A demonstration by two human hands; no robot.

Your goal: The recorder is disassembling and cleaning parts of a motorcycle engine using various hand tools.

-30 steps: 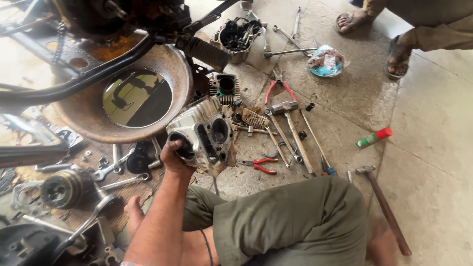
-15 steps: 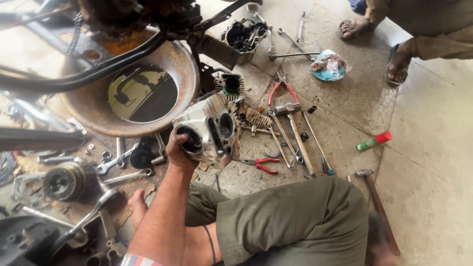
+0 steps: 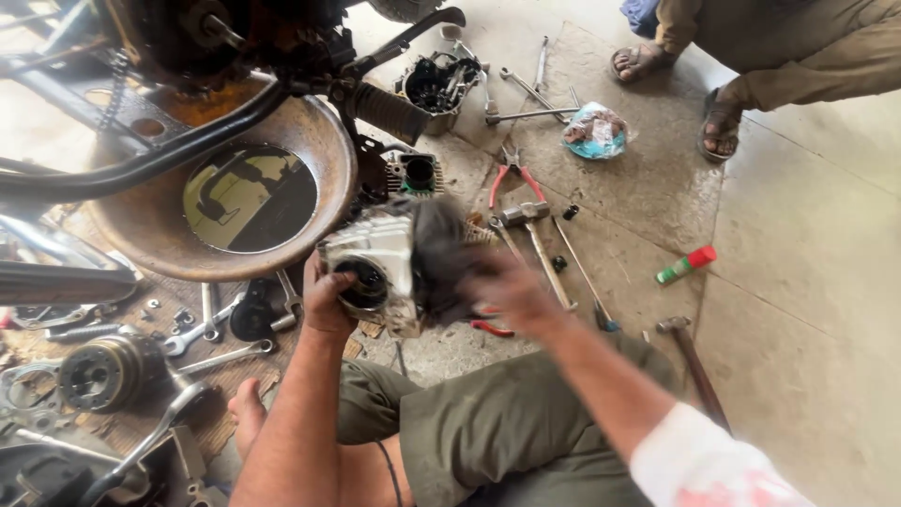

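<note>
Head view — steeply downward, close

Your right hand (image 3: 507,291) has come into view; a second ago only your left hand (image 3: 324,305) was on the engine part (image 3: 375,268). The right hand, blurred by motion, now sits against the part's dark right side. You've lifted the part off the floor, up beside the rim of the oil pan (image 3: 310,169). It now hides more of the tools behind it.
</note>
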